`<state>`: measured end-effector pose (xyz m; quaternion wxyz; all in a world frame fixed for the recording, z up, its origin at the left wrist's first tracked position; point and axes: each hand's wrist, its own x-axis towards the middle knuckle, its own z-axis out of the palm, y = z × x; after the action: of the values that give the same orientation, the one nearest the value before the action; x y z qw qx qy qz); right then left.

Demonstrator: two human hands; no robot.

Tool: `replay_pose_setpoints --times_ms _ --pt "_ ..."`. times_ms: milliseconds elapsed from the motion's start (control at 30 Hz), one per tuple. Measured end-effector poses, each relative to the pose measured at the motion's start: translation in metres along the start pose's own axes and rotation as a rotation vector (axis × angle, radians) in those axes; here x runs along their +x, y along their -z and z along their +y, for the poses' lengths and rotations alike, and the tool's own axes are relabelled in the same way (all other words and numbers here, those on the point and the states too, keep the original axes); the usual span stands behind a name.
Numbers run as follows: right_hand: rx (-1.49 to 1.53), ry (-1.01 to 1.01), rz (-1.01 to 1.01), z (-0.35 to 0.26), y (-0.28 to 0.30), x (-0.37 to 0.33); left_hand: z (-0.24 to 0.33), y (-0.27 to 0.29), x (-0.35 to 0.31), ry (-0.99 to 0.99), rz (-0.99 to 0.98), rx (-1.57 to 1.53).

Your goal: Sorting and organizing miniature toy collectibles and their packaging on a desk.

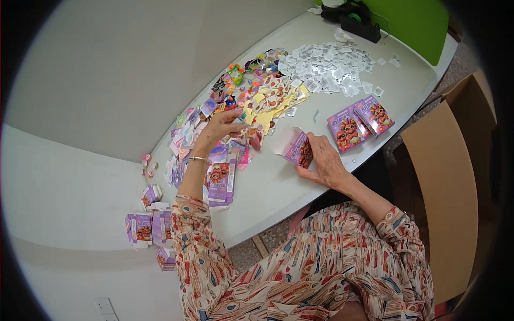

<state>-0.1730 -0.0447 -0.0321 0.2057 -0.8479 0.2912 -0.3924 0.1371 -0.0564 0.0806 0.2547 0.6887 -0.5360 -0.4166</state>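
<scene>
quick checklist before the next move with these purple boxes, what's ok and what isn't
1. Held box gripped by the right hand: ok.
2. Held box's flap open on the side toward the left hand: ok.
3. Small item pinched in the left hand's fingertips: cannot tell, too small.
4. Two other boxes to the right, apart from the held box: ok.
5. White packets neatly stacked: not ok, loosely heaped.

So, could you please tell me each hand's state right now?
Left hand: partly curled by the colourful packets; whether it grips anything cannot be told.
Right hand: holding an open purple box.
</scene>
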Motion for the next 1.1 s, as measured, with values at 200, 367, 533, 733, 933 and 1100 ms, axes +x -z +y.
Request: replay_pose_setpoints --times_ms 200,367,533,733,933,1100 --pt "0.025 -0.035 -0.044 -0.003 0.001 0.004 0.007 0.012 0.0 -0.019 -0.084 0.138" --pt "-0.039 -0.162 -0.161 -0.006 0.007 0.013 0.043 0.004 -0.01 -0.117 -0.1 -0.03" --pt "-0.127 -0.183 -0.209 -0.014 0.013 0.023 0.084 -0.008 -0.03 -0.193 -0.172 -0.301" --pt "-0.142 -0.195 -0.198 -0.011 0.023 0.023 0.077 -0.038 -0.015 -0.194 -0.313 -0.229" --pt "-0.132 -0.218 -0.183 -0.007 0.026 0.018 0.068 -0.072 -0.013 -0.476 -0.067 0.357" --pt "-0.08 -0.232 -0.155 -0.007 0.024 0.018 0.068 -0.094 -0.015 -0.5 0.057 0.5"
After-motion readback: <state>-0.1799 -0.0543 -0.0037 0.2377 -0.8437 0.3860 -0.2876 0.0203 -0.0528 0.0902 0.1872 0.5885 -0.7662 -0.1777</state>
